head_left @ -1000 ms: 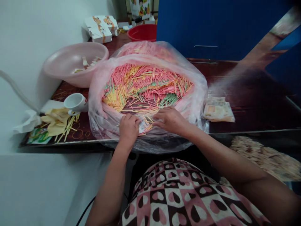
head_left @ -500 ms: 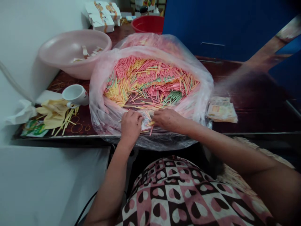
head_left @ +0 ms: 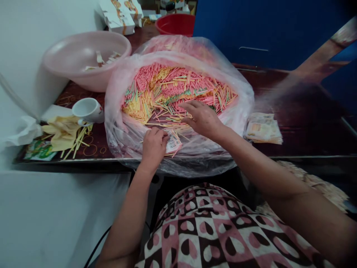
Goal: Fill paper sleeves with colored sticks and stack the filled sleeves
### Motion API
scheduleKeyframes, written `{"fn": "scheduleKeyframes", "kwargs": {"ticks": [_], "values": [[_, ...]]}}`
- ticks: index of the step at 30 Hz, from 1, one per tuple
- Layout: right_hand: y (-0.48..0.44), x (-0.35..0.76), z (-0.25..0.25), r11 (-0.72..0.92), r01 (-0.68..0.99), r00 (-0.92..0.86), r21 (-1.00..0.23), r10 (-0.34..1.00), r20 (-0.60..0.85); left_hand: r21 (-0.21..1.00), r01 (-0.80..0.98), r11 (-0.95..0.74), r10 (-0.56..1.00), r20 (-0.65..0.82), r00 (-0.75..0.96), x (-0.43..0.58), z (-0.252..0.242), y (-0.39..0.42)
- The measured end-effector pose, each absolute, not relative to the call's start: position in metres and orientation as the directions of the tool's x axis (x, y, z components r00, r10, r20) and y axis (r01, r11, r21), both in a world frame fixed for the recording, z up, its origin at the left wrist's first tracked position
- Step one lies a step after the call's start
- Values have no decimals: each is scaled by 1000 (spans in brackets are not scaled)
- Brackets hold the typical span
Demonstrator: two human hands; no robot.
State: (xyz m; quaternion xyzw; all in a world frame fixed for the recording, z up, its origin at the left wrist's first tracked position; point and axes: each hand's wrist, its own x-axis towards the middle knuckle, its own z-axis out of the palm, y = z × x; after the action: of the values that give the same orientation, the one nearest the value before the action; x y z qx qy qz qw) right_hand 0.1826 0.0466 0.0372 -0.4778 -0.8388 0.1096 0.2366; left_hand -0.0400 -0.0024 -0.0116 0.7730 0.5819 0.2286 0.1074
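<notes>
A large clear plastic bag [head_left: 234, 128] lies open on the table, full of thin pink, yellow and green sticks [head_left: 178, 89]. At its front edge my left hand [head_left: 154, 145] is closed on a small printed packet [head_left: 173, 143], with a few sticks poking out beneath it. My right hand [head_left: 202, 119] hovers over the near part of the sticks, its fingers apart and nothing between them. A stack of printed packets [head_left: 264, 128] lies to the right of the bag.
A pink basin [head_left: 83, 70] with small pieces stands back left, a red basin [head_left: 174, 25] behind the bag. On the left are a white cup [head_left: 87, 111], yellow sticks [head_left: 76, 143] and a green packet [head_left: 40, 150]. White boxes [head_left: 119, 18] stand at the back.
My right hand has left the packet and moved up over the sticks, its fingers now spread. More of the packet shows beside my left hand, which has stayed nearly in place.
</notes>
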Motion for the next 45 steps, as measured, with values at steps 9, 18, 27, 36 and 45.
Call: {"fn": "scheduleKeyframes", "kwargs": {"ticks": [9, 18, 27, 36, 45], "values": [[-10, 164, 14, 828, 520, -841, -209, 539, 46, 563, 778, -279, 959, 206, 195, -44, -11, 8], [-12, 157, 22, 690, 576, -732, -438, 674, 98, 614, 745, -262, 965, 178, 193, -46, -8, 9], [-40, 129, 27, 697, 703, -711, -141, 689, -140, 605, 750, -268, 963, 191, 190, -45, -9, 9], [-45, 129, 28, 590, 800, -599, -109, 777, -192, 604, 751, -265, 963, 197, 182, -45, -11, 9], [-34, 138, 30, 707, 700, -713, -101, 684, -157, 596, 756, -270, 961, 215, 174, -44, -13, 10]]}}
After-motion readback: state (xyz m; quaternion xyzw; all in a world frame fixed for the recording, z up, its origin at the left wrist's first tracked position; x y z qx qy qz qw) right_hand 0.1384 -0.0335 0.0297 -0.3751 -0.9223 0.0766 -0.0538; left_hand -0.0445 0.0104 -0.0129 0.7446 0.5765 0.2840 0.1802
